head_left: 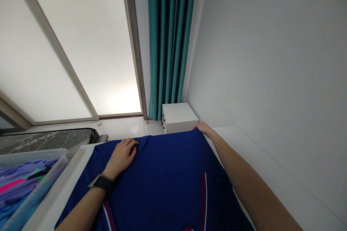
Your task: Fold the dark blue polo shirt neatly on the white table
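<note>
A dark blue garment with red and white stripes lies spread over a white surface in front of me. My left hand, with a dark watch on the wrist, rests palm down on its far left part. The fingers are slightly bent and the thumb stands apart from them. At the garment's far right corner, my right hand pinches the edge of the cloth between its fingers. The garment's near end runs out of the bottom of the view.
A clear plastic bin of folded colourful clothes stands at the left. Beyond the far edge are a white cabinet, a green curtain and frosted sliding doors. A dark-edged mattress lies behind the bin. A wall bounds the right side.
</note>
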### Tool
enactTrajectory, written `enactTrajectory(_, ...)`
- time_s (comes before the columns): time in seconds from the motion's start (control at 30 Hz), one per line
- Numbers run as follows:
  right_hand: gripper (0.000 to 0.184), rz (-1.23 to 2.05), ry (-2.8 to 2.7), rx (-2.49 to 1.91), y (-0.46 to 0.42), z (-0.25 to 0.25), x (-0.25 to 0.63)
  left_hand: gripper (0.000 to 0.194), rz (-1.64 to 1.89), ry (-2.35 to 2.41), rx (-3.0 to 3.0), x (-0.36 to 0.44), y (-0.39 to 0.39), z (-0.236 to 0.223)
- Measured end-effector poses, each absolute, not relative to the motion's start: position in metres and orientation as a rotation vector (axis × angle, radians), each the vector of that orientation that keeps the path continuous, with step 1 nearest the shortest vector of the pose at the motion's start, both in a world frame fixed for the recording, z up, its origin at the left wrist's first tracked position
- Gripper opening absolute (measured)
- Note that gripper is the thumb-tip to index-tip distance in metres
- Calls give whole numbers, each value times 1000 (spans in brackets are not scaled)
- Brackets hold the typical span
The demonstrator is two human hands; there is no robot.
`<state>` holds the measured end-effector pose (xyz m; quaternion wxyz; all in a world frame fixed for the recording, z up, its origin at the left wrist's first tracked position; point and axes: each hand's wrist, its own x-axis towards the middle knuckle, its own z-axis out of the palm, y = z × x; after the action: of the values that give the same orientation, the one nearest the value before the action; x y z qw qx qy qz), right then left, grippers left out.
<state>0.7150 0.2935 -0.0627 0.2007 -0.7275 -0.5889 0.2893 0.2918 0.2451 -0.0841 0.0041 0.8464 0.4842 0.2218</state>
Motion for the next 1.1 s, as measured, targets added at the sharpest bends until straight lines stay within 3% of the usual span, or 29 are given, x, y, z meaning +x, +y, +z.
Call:
enactTrajectory(0.13,46,668,-1585,-1868,273,-44,703,27,693,1496,2655,291,246,-86)
enactTrajectory(0.37,34,295,-2044,-1220,174,-29,660,29,657,1470,2647,290,248,-88)
enactTrajectory(0.5,24,295,-2358,-1117,135,-40,643,28,646,1484,2646,291,246,-86)
enactTrajectory(0.63,23,353,-2299,-1269,152,-49,647,27,661,1496,2648,291,245,-85)
enactTrajectory(0.83,32,404,-1774,-2009,218,-60,683,28,666,1498,2640,291,245,-85)
enactTrajectory(1.1,19,546,-1747,-2149,249,-79,684,27,671,1489,2640,291,245,-86)
